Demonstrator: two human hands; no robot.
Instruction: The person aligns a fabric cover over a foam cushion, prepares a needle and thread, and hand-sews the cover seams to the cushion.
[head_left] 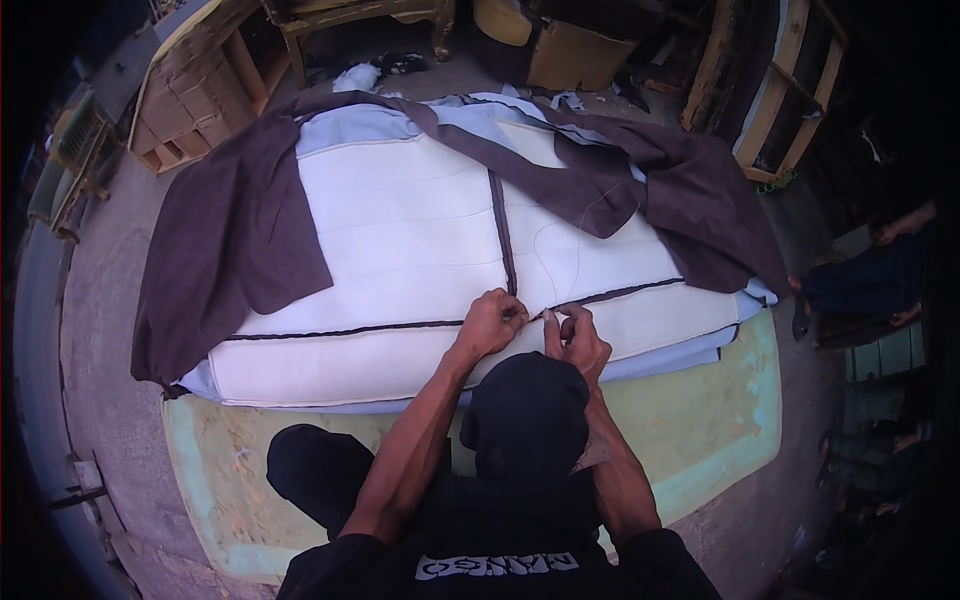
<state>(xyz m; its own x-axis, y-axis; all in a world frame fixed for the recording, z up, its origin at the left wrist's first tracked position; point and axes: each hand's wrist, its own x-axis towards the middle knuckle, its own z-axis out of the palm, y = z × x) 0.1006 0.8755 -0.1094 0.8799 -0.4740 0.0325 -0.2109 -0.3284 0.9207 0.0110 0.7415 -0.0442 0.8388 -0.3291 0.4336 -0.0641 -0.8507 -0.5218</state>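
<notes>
A large padded cushion (390,225) of white fabric lies before me, with dark brown piping (500,225) along its seams. Where the upright and crosswise piping meet, my left hand (492,324) pinches the seam. Just to the right, fingertips almost touching it, my right hand (578,338) is closed in a pinch at the same seam; what it grips is too small to make out. A thin loose thread (578,245) loops over the white fabric above my hands. Dark brown cloth (235,235) is folded back over the cushion's left, far and right sides.
A worn pale green pad (700,440) lies under the cushion on the grey floor. Wooden furniture frames (195,95) stand at the far left, and another frame (790,100) at the far right. White scraps (357,78) lie beyond the cushion. Another person's arm (905,222) shows at the right.
</notes>
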